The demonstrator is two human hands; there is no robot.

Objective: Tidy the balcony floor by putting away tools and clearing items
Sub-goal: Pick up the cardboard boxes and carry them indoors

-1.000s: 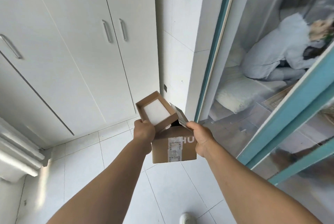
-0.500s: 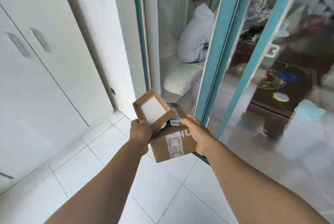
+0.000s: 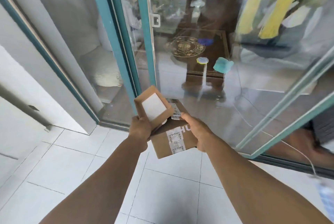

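both hands grip boxes: left hand (image 3: 140, 128) the small open box (image 3: 151, 106), right hand (image 3: 197, 131) the taped box (image 3: 173, 138); neither put away yet.

White tiled floor (image 3: 75, 165) bears sliding door track (image 3: 289, 165).

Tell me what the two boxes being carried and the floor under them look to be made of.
Small open box: plain brown cardboard, matte, thin folded walls; its white insert may be foam or paper.
Taped box: brown corrugated-looking cardboard, matte, sealed with printed white tape.
Floor: likely glazed ceramic tile, white with a soft sheen and dark grout lines.
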